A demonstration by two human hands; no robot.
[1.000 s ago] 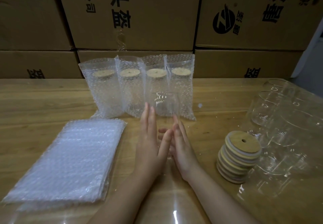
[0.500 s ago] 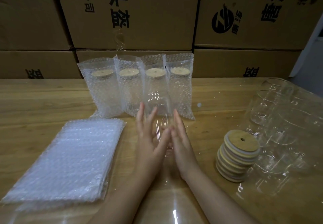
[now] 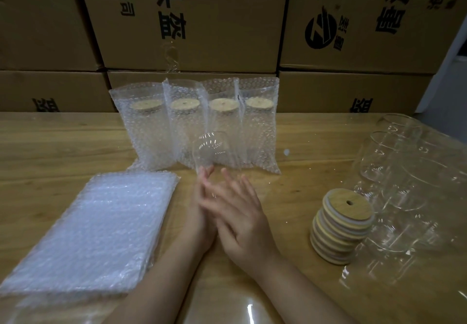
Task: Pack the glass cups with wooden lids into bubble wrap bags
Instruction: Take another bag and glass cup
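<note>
A clear glass cup (image 3: 211, 149) without a lid stands out above my fingertips at the table's middle, its lower part between my two hands. My left hand (image 3: 202, 212) lies with straight fingers against the cup's left side. My right hand (image 3: 240, 220) has straight, spread fingers and crosses over the left hand's fingers. A stack of wooden lids (image 3: 341, 225), each with a small hole, stands to the right. Flat bubble wrap bags (image 3: 96, 230) lie piled at the left. Several bagged cups with lids (image 3: 197, 124) stand in a row behind.
Several empty glass cups (image 3: 404, 172) lie on the wooden table (image 3: 50, 146) at the right, past the lids. Stacked cardboard boxes (image 3: 202, 20) form a wall along the table's far edge. A clear plastic sheet (image 3: 227, 308) covers the near edge.
My right hand has slid left and now overlaps my left hand's fingers; earlier the palms faced each other with a gap. The cup between them has shifted slightly left.
</note>
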